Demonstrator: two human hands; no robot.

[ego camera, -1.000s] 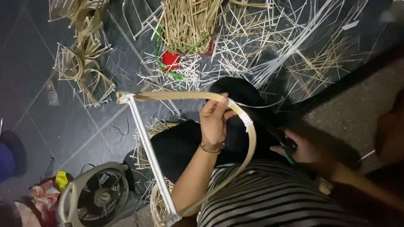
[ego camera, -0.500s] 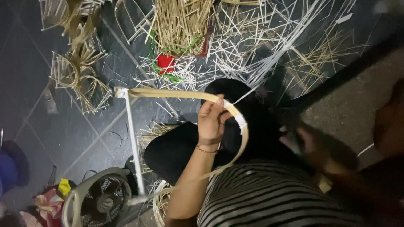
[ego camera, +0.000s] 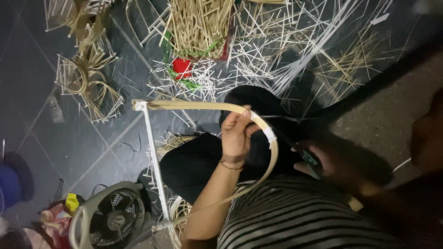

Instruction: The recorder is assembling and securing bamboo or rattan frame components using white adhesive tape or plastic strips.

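- Striped shirt [ego camera: 295, 216]: lowest in view, over dark trousers.
- Left hand [ego camera: 236, 136]: grip closed on the curved cane strip [ego camera: 272, 152], just beside its white tape binding [ego camera: 269, 134].
- Right hand [ego camera: 318, 159]: blurred; fingers curled around a dark green-handled tool [ego camera: 310, 159].
- Frame: the cane bow meets a straight white rod [ego camera: 154, 166] at a taped corner, held over the lap.
- Small fan [ego camera: 110, 219]: on the floor, lower left.
- Floor beyond: scattered cane splints [ego camera: 277, 50], a bundle [ego camera: 200, 25], a red object [ego camera: 182, 67].
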